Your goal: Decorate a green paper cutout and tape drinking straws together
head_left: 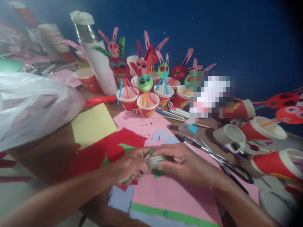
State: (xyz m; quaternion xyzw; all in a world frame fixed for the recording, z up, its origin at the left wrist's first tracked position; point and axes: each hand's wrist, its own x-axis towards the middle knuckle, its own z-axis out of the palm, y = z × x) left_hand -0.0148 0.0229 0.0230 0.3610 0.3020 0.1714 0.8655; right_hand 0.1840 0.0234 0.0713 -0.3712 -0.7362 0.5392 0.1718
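Observation:
My left hand (136,164) is closed around a narrow green strip (149,154), whose upper end shows between the fingers. Against it, my right hand (183,162) pinches a small whitish ring, which looks like a roll of clear tape (155,162). The hands nearly meet over the pink paper (170,192). Under and beside my left hand lie red paper (94,157) and green paper scraps (125,147). Scissors (227,165) rest on the paper to the right of my right hand.
Paper cups with straw-legged paper figures (145,83) stand at the back. A white flask (99,63) rises behind a red-handled tool (100,101). A plastic bag (35,107) bulges at left, near yellow paper (94,124). A white mug (228,137) and tipped cups (272,164) are at right.

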